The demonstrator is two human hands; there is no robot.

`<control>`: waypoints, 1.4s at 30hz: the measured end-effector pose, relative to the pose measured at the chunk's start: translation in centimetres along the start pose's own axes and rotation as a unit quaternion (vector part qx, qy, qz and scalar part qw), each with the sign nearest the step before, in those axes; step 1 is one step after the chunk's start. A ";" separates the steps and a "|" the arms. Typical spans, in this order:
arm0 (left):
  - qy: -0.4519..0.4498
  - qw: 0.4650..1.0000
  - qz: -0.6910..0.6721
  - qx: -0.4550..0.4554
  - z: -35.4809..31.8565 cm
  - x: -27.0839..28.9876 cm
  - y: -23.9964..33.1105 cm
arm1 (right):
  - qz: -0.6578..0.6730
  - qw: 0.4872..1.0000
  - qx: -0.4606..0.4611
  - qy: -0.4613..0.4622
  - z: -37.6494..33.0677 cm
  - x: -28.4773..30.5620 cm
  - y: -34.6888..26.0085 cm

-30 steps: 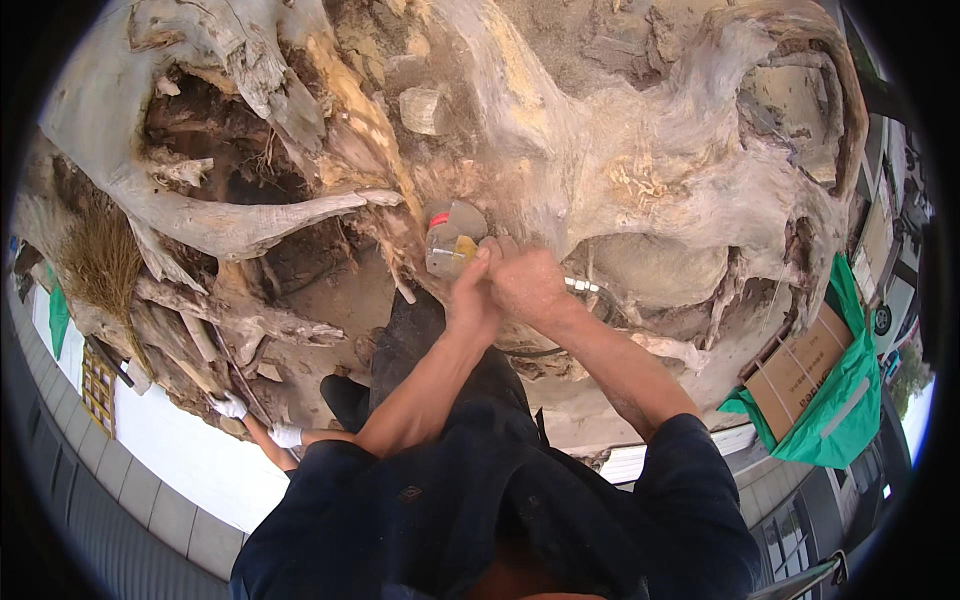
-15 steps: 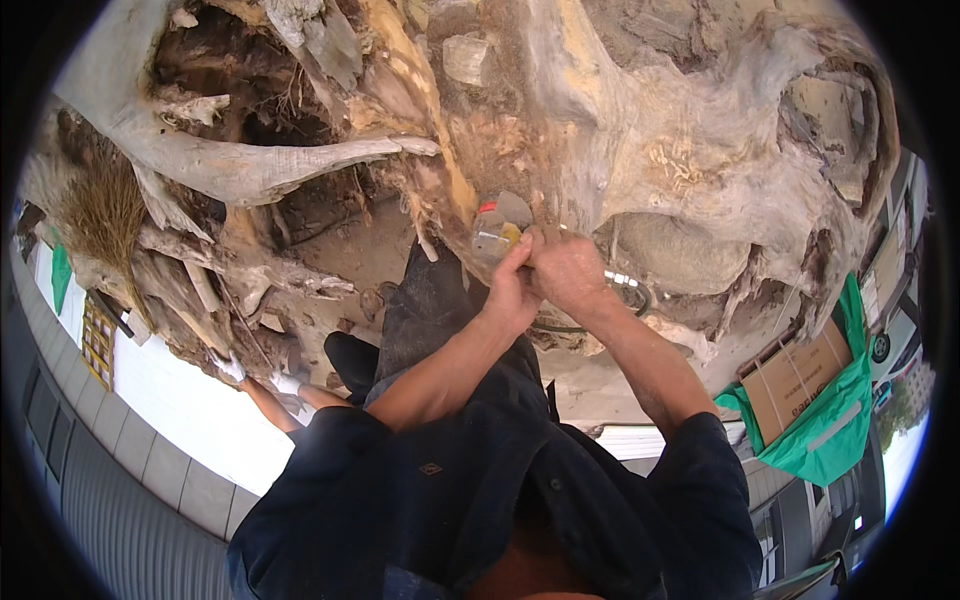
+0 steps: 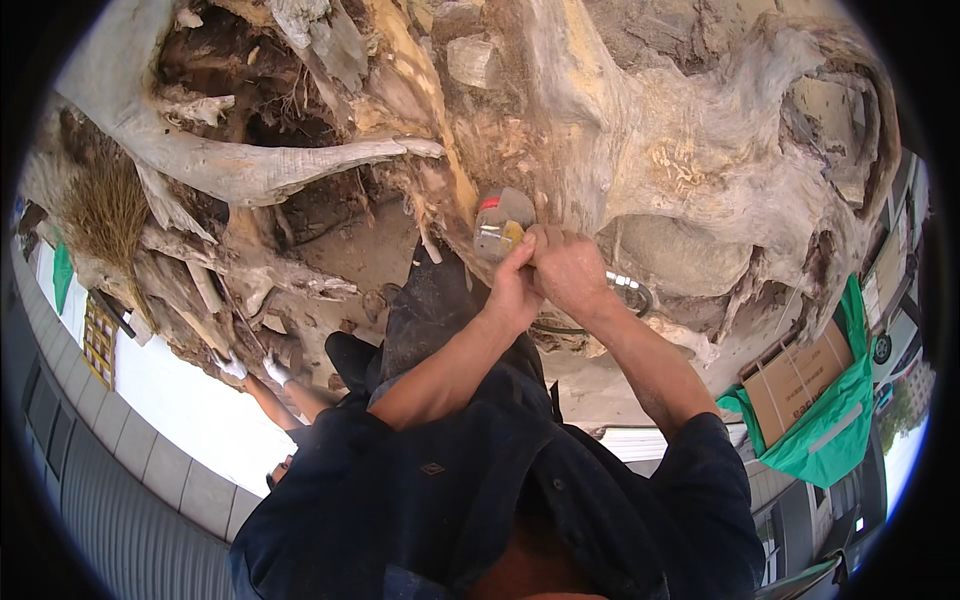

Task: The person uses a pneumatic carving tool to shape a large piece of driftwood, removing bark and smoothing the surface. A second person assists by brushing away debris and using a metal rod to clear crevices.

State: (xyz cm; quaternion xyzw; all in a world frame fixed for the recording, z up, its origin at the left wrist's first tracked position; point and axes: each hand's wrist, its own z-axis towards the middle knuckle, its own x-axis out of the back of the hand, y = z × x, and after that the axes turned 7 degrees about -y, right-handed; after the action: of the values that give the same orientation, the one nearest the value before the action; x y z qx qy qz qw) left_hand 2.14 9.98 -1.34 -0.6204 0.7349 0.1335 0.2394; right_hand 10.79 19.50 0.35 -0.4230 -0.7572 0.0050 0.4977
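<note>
As left hand (image 3: pixel 512 293) and right hand (image 3: pixel 570 270) clasp a rounded grey-and-red tool (image 3: pixel 502 214), apparently dressing gnarled tan wood (image 3: pixel 565 170), steady guidance seems needed next.

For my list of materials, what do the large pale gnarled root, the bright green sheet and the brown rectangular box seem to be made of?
Large pale gnarled root: weathered wood, seemingly uncoated, shown by grain and cracks. Bright green sheet: probably plastic, smooth-looking, with folds; fabric is possible. Brown rectangular box: likely matte cardboard, flat-faced and printed.

Grey ribbed wall (image 3: pixel 130 520) at lower left, pale slabs (image 3: pixel 152 452) alongside; car (image 3: pixel 895 336) far right
</note>
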 end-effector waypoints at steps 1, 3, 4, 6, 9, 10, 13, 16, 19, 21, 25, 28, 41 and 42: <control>-0.013 1.000 0.000 -0.007 0.5 -0.1 0.4 | -0.005 1.000 0.000 0.010 0.5 0.1 0.2; -0.012 1.000 0.005 -0.017 0.7 -0.3 1.0 | -0.011 1.000 -0.001 0.028 1.6 0.6 0.5; 0.001 1.000 0.009 -0.020 0.6 -0.5 1.1 | -0.014 1.000 0.005 0.022 1.5 0.8 0.2; 0.004 0.999 0.017 -0.032 0.7 -1.3 1.5 | -0.025 0.999 0.017 0.014 1.7 1.4 0.2; -0.006 0.999 0.021 -0.044 0.4 -2.0 2.0 | -0.028 0.997 0.014 0.072 2.2 1.4 0.1; -0.008 0.999 0.020 -0.041 0.6 -2.0 2.4 | -0.020 0.997 0.018 0.068 2.3 1.7 0.0; -0.016 0.998 0.018 -0.052 0.8 -1.9 2.8 | -0.011 0.998 0.024 0.060 2.9 2.5 -0.3; -0.040 0.997 0.024 -0.067 1.1 -2.4 3.3 | -0.022 0.998 0.019 0.061 3.2 2.9 -0.1; -0.021 0.997 0.039 -0.065 0.6 -2.5 3.3 | -0.012 0.998 0.003 0.067 3.1 2.8 -0.5; -0.004 0.998 0.043 -0.055 0.4 -2.8 3.2 | -0.018 0.998 -0.003 0.052 2.5 2.3 -0.5; 0.017 0.999 0.032 -0.030 -0.4 -1.9 1.6 | -0.006 1.000 -0.006 0.020 1.4 1.1 -0.5; 0.013 1.000 0.015 -0.011 -0.3 -0.6 0.7 | -0.013 1.000 0.002 0.003 0.7 0.5 -0.1; -0.042 0.994 0.066 0.071 -2.4 -1.6 -1.1 | 0.014 0.998 -0.010 0.059 -3.4 2.6 0.3; -0.041 0.995 0.065 0.056 -2.5 -2.2 -1.4 | 0.029 0.996 -0.017 0.082 -3.8 3.1 0.5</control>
State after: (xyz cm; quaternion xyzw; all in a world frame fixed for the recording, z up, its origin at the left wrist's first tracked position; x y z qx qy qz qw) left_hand 3.34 10.33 2.03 -0.5509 0.7696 0.1322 0.2946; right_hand 13.48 20.24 4.39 -0.4517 -0.7012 -0.0282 0.5509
